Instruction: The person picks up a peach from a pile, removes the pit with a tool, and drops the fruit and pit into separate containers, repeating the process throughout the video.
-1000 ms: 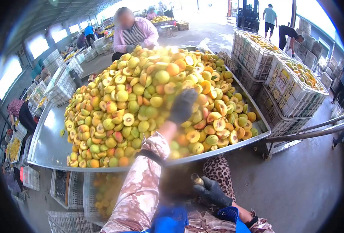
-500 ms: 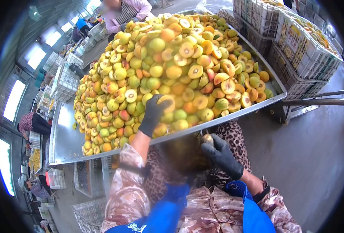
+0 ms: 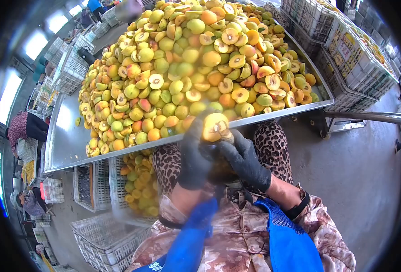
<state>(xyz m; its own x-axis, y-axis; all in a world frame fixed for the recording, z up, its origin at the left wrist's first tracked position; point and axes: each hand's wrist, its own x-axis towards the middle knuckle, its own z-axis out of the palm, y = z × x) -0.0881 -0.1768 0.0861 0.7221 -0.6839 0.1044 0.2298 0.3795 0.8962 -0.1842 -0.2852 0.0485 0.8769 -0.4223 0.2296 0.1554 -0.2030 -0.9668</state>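
Observation:
My left hand (image 3: 195, 156), in a dark glove, is closed around a yellow peach half (image 3: 215, 127) held just in front of the tray's near edge. The cut face is turned up, with a brown stone hollow or stone showing. My right hand (image 3: 248, 158), also gloved, is closed on a small tool with a rounded brownish end (image 3: 227, 137), pressed up against the fruit. The tool's working end cannot be made out. Beyond both hands, a heap of halved and whole-looking peaches (image 3: 169, 81) covers most of a metal tray (image 3: 69, 131).
Below the tray at left, a white crate holds more peach halves (image 3: 141, 186). Another white crate (image 3: 105, 240) stands on the floor nearby. Stacked crates of fruit (image 3: 354, 59) are at right, beside a metal rail (image 3: 368, 117). Other people (image 3: 24, 131) work at far left.
My left hand has come back from the heap with a peach half, towards my body. My right hand has moved left and up with the tool to meet it. The view has tilted down.

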